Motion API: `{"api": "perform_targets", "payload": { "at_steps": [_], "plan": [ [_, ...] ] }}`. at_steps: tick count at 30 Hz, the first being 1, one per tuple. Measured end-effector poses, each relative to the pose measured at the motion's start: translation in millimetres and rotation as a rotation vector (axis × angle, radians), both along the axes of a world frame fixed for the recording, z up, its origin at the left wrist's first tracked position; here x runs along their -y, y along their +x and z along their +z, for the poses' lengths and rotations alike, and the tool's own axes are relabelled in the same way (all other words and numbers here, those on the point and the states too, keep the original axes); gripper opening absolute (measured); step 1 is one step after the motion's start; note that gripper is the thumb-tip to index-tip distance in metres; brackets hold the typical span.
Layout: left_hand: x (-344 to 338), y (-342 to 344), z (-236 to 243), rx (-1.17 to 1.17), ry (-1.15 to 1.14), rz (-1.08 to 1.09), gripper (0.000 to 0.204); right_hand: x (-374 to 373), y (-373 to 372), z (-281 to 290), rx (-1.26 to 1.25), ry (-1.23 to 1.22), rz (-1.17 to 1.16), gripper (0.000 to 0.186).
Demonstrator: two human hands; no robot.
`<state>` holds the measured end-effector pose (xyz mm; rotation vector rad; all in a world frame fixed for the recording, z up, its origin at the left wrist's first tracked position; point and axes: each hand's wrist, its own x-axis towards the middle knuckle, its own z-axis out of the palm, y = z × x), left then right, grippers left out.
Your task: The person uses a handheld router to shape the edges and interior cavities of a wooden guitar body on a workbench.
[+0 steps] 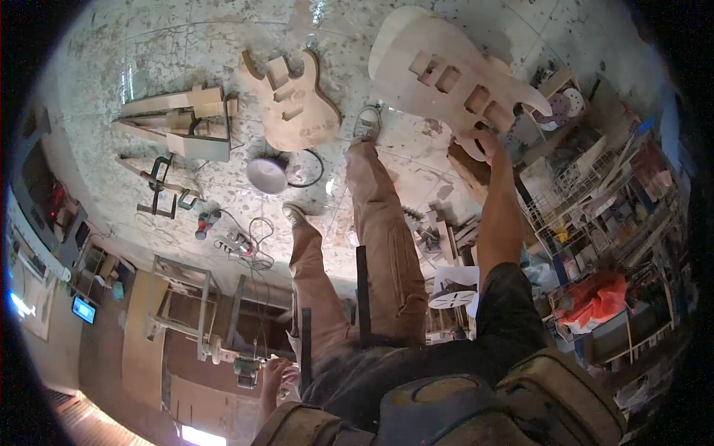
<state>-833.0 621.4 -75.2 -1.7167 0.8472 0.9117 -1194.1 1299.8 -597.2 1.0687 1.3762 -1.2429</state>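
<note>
My right hand (482,143) grips the lower end of a large pale wooden guitar body (457,88), near its horns. The body is held at the upper right, above the floor, with several routed cavities facing me. A second, tan guitar body (305,111) with cut-out pockets lies on the floor to the left of it. At the lower left my left hand (275,374) hangs beside my hip, its fingers loosely bent and apart. No held thing shows clearly in it, and part of that hand is hidden.
On the floor lie a round lamp-like disc (267,175), wooden pieces (197,145), clamps (156,186) and a red power tool (206,224) with tangled cord. A cluttered rack (573,186) with a red bag (595,301) lines the right side. Metal frames (178,305) stand at left.
</note>
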Motion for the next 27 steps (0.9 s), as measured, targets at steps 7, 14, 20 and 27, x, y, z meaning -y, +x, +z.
{"api": "perform_targets", "payload": {
  "at_steps": [7,14,20,27],
  "plan": [
    [-30,-60,-38,-0.021,-0.165,-0.193,0.036,-12,11,-2,-0.098,0.184,0.034,0.055],
    [-38,-47,-18,0.050,-0.240,-0.188,0.039,-15,-11,-45,-0.184,-0.029,-0.013,0.047],
    [-53,-5,-20,0.054,-0.196,-0.111,0.036,-45,0,-84,-0.332,0.075,0.290,0.055],
    [-73,-11,-36,0.158,-0.175,-0.117,0.031,-36,-12,-96,-0.110,0.355,0.414,0.087]
  ]
}}
